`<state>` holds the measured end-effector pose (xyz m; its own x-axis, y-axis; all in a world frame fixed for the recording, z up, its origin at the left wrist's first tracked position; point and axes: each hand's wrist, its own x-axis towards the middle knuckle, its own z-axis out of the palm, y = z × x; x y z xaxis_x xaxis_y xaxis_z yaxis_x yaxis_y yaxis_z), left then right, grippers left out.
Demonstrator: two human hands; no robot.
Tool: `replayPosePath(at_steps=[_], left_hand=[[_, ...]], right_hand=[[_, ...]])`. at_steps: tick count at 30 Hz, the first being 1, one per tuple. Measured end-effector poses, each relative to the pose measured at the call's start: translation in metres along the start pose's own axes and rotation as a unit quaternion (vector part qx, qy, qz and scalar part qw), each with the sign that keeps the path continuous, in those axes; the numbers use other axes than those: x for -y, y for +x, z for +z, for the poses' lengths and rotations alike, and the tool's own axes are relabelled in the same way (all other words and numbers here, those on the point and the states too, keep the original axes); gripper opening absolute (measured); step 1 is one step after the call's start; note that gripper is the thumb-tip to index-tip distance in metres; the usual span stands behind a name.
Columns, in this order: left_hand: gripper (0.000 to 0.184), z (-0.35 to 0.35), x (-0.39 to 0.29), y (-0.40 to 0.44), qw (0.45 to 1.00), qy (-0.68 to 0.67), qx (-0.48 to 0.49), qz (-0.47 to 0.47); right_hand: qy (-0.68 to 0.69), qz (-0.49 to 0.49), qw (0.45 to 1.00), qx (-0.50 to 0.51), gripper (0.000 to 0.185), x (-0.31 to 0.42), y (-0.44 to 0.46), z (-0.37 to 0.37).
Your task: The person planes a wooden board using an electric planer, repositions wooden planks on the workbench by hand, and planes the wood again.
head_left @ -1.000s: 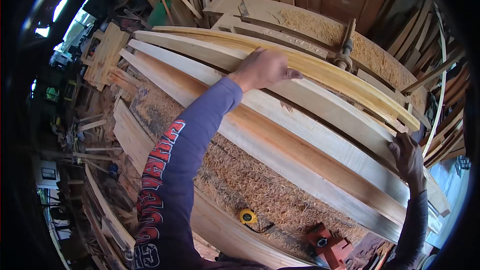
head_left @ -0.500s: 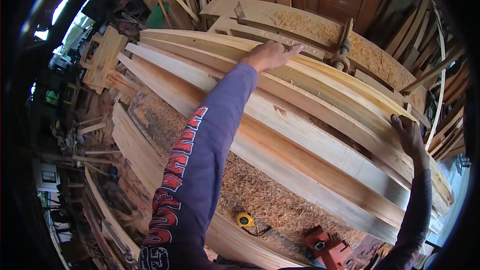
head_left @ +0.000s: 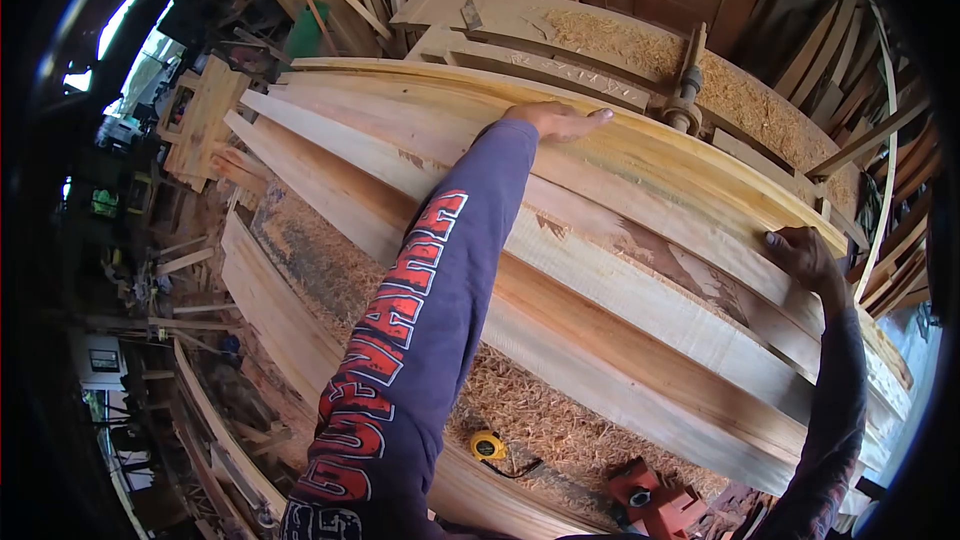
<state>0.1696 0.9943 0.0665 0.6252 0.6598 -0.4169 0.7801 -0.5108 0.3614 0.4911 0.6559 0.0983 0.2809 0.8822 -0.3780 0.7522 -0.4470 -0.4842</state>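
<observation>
Several long pale planks lie side by side in front of me. My left hand (head_left: 562, 123) rests on the farthest, yellowish plank (head_left: 660, 155), its visible fingers stretched toward the right. At the right end of that plank, my right hand (head_left: 812, 260) is curled at the edge with the thumb on the upper face; some fingertips are hidden. Nearer to me lie a plank with brown bark-like patches (head_left: 680, 265) and a whitish plank (head_left: 620, 290).
Behind the planks stands a shavings-covered workbench (head_left: 430, 8) with a clamp-like fitting (head_left: 686, 105). On the shavings-strewn floor lie a yellow tape measure (head_left: 487, 445) and a red power tool (head_left: 655, 500). Wood strips (head_left: 900, 200) lean at right.
The farthest planks have tipped flatter, showing broad faces where narrow edges and gaps showed before. My left hand has shifted slightly right and nearer; my right hand has moved slightly left.
</observation>
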Motion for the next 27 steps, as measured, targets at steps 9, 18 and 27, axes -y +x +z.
replayPosePath(at_steps=[9,18,27], left_hand=[[0.107,-0.002,0.013,0.018,0.987,0.063,0.145,-0.018],[0.110,-0.002,0.040,0.012,0.996,0.000,0.093,0.000],[0.102,-0.014,0.057,0.035,0.992,-0.128,-0.004,0.007]], right_hand=[[0.000,0.061,0.998,0.006,0.074,-0.021,0.004,0.015],[0.015,-0.023,1.000,0.005,0.079,0.010,-0.017,0.008],[-0.084,-0.067,0.988,-0.110,0.042,0.004,0.001,0.006]])
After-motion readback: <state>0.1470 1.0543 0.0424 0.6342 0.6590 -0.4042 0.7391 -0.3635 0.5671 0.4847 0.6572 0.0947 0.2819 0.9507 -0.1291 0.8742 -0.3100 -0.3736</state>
